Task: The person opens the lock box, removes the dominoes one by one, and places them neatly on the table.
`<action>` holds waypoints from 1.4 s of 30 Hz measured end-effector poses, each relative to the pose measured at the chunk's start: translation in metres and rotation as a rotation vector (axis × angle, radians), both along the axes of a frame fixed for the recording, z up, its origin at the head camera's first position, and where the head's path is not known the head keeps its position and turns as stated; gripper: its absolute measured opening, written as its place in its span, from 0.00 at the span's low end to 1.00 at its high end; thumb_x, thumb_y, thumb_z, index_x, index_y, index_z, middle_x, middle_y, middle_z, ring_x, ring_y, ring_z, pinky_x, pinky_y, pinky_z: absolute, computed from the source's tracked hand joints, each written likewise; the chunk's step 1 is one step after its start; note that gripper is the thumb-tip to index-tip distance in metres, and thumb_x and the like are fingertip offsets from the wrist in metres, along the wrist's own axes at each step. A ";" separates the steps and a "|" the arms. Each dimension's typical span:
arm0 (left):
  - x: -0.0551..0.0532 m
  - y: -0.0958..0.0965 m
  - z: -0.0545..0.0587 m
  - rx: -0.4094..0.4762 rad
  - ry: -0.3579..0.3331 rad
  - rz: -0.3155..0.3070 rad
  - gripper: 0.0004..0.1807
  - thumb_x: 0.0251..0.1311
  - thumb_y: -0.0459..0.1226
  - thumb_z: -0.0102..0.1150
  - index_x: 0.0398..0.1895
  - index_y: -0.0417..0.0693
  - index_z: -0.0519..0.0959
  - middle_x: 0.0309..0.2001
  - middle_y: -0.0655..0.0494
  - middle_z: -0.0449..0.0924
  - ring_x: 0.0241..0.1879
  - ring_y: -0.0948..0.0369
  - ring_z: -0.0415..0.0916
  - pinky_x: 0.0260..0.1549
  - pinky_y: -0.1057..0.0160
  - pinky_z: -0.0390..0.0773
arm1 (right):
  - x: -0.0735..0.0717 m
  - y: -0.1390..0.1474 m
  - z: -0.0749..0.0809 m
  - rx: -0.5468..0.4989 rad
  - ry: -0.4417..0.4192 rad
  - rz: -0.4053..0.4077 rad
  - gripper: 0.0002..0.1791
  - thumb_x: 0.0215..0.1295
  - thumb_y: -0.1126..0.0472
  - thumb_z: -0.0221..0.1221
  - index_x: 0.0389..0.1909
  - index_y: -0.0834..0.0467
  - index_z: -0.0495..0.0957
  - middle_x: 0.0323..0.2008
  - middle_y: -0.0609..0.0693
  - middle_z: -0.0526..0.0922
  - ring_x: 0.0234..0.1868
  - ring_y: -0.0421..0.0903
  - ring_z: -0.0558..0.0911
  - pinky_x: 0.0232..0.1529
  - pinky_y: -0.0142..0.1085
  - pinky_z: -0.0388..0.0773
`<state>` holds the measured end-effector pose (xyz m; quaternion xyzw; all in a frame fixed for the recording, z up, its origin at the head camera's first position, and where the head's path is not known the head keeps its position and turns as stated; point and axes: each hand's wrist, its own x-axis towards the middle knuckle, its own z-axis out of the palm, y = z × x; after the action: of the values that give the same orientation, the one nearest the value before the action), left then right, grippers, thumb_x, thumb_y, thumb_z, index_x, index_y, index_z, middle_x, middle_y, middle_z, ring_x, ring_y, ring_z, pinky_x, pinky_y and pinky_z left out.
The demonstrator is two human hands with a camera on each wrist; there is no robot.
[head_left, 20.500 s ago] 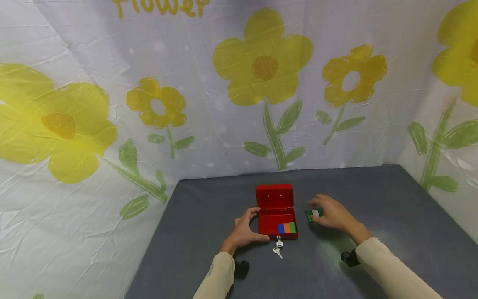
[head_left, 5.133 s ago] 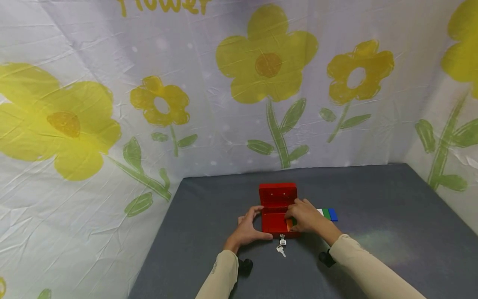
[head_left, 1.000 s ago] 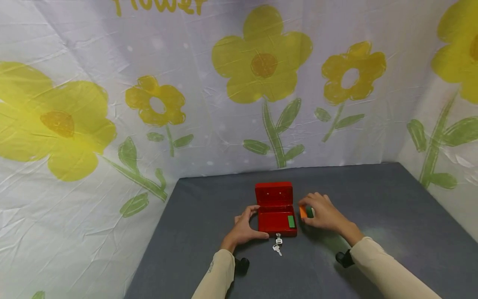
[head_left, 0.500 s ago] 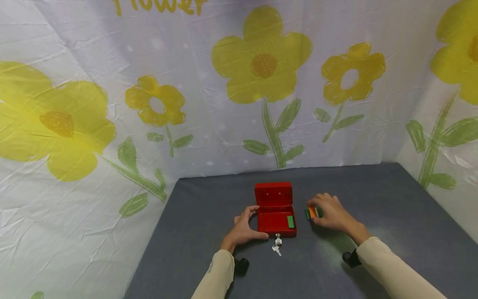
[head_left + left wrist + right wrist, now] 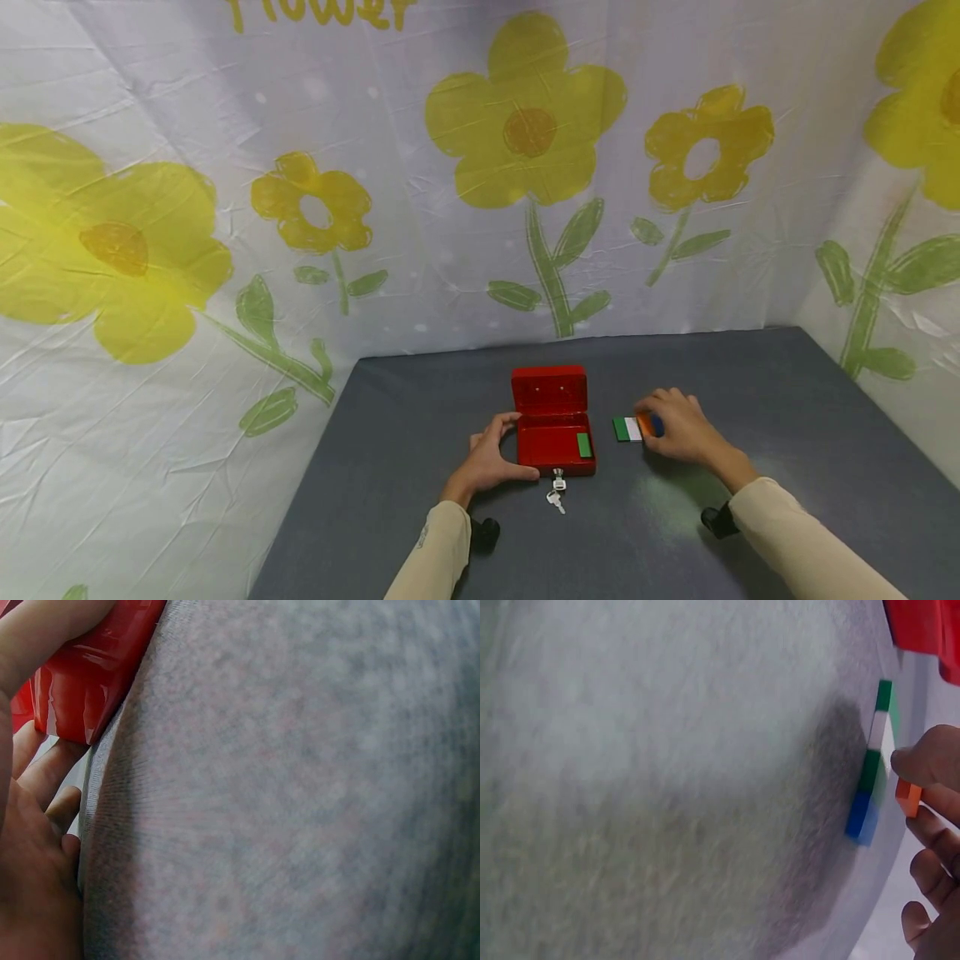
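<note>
A small red cash box stands on the dark table with its lid raised. My left hand holds it by the left side, thumb at the front corner and fingers at the back. One green block lies inside at the right. To the right of the box, my right hand pinches an orange block between thumb and finger. It is held over a row of flat blocks on the table: a green one, a white one, another green one and a blue one.
Two keys on a ring hang from the lock at the box's front. The grey table ends at the back against a white flower-printed cloth.
Over the last second my right hand has carried the orange block rightward from beside the box to over the row. Earlier the box also held blue and orange blocks. My left hand has stayed put.
</note>
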<state>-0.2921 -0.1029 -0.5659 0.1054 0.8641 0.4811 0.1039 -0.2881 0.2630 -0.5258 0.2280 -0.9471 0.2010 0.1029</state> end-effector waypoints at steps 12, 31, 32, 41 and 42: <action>0.001 0.000 0.002 0.007 -0.002 0.004 0.51 0.39 0.51 0.83 0.70 0.69 0.64 0.74 0.54 0.68 0.69 0.48 0.52 0.64 0.35 0.64 | 0.000 0.020 -0.003 0.017 -0.015 -0.053 0.25 0.50 0.63 0.73 0.52 0.59 0.83 0.51 0.59 0.82 0.49 0.59 0.74 0.41 0.45 0.59; 0.000 -0.001 0.001 -0.006 0.006 -0.003 0.52 0.39 0.52 0.83 0.71 0.69 0.64 0.74 0.54 0.67 0.70 0.47 0.52 0.63 0.35 0.65 | 0.000 0.027 -0.007 0.073 -0.046 -0.111 0.25 0.50 0.61 0.73 0.52 0.60 0.83 0.50 0.61 0.82 0.48 0.60 0.74 0.39 0.47 0.61; 0.000 -0.001 0.001 -0.006 0.005 -0.003 0.52 0.39 0.52 0.83 0.71 0.69 0.64 0.74 0.54 0.67 0.71 0.47 0.51 0.64 0.34 0.64 | 0.000 0.027 -0.007 0.073 -0.047 -0.111 0.25 0.50 0.61 0.73 0.52 0.60 0.83 0.50 0.61 0.81 0.47 0.60 0.74 0.39 0.47 0.61; 0.000 -0.001 0.001 -0.006 0.004 -0.005 0.52 0.39 0.52 0.84 0.71 0.70 0.64 0.75 0.55 0.67 0.71 0.48 0.51 0.64 0.35 0.64 | -0.001 0.026 -0.007 0.072 -0.069 -0.100 0.26 0.50 0.61 0.73 0.53 0.60 0.82 0.51 0.61 0.82 0.48 0.60 0.73 0.40 0.46 0.60; -0.001 -0.001 0.001 -0.005 0.002 -0.005 0.52 0.39 0.52 0.84 0.71 0.70 0.64 0.75 0.55 0.67 0.71 0.48 0.51 0.64 0.35 0.64 | -0.001 0.026 -0.007 0.070 -0.069 -0.098 0.27 0.50 0.61 0.73 0.54 0.60 0.82 0.51 0.61 0.82 0.48 0.59 0.73 0.40 0.46 0.60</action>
<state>-0.2927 -0.1040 -0.5647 0.1076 0.8651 0.4786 0.1044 -0.2887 0.2893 -0.5325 0.1776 -0.9666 0.1703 0.0721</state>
